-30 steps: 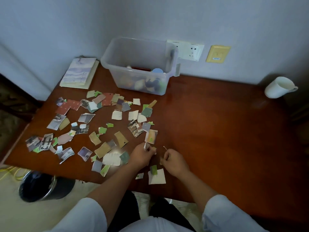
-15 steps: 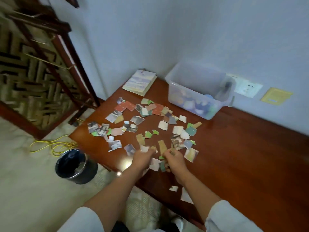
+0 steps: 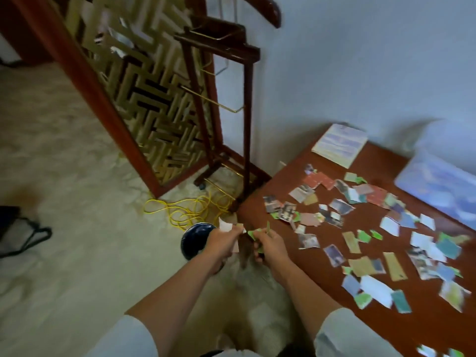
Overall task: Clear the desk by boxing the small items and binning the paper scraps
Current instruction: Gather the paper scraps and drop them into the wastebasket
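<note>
Both arms outstretched — left hand [image 3: 223, 240] and right hand [image 3: 268, 244] grip closed on paper scraps [image 3: 253, 232].

The bin [image 3: 195, 239] on the floor stands open-mouthed just left of the worktop [image 3: 322, 274] corner, nothing covering it. A yellow cable [image 3: 185, 210] and wooden stand [image 3: 224, 124] crowd the floor behind it; scraps [image 3: 360, 238] litter the worktop.
</note>
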`<action>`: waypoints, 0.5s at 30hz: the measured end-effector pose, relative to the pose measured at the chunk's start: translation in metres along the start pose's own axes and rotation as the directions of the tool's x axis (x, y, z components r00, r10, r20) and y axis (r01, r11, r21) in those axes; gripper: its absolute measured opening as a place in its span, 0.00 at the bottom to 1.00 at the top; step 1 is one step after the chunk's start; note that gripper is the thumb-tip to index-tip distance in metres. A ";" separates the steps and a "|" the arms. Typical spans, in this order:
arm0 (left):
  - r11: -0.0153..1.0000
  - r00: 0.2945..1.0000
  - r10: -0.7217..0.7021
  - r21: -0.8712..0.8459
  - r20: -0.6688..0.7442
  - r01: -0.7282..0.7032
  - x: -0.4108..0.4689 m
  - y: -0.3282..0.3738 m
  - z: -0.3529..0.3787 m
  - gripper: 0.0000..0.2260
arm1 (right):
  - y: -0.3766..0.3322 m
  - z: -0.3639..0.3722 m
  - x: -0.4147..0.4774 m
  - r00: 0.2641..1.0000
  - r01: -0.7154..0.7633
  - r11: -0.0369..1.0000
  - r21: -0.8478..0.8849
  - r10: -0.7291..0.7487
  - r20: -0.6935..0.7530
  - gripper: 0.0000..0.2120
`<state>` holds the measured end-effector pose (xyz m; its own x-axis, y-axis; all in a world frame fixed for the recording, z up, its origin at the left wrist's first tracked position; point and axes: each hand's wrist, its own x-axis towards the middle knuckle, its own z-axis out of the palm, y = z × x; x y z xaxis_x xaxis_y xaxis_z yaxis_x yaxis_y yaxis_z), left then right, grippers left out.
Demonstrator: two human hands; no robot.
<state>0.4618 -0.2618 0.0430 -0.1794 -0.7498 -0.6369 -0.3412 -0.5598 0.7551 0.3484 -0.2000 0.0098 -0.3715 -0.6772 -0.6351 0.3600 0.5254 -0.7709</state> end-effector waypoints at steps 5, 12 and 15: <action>0.993 0.996 -0.048 -0.107 -0.069 0.041 0.022 -0.008 -0.072 0.07 | -0.006 0.071 0.003 0.998 -0.005 0.998 -0.067 0.009 0.070 0.06; 0.963 0.980 -0.155 -0.242 -0.123 0.121 0.044 -0.026 -0.139 0.15 | -0.007 0.133 0.022 0.988 -0.065 0.981 -0.183 0.089 0.124 0.06; 0.953 0.971 -0.193 -0.260 -0.140 0.152 0.062 -0.031 -0.158 0.13 | -0.006 0.155 0.040 0.981 -0.107 0.965 -0.240 0.142 0.130 0.08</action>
<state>0.6073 -0.3466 0.0044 0.0207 -0.6694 -0.7426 -0.1124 -0.7396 0.6636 0.4640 -0.3103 -0.0035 -0.2023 -0.6572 -0.7261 0.1821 0.7032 -0.6872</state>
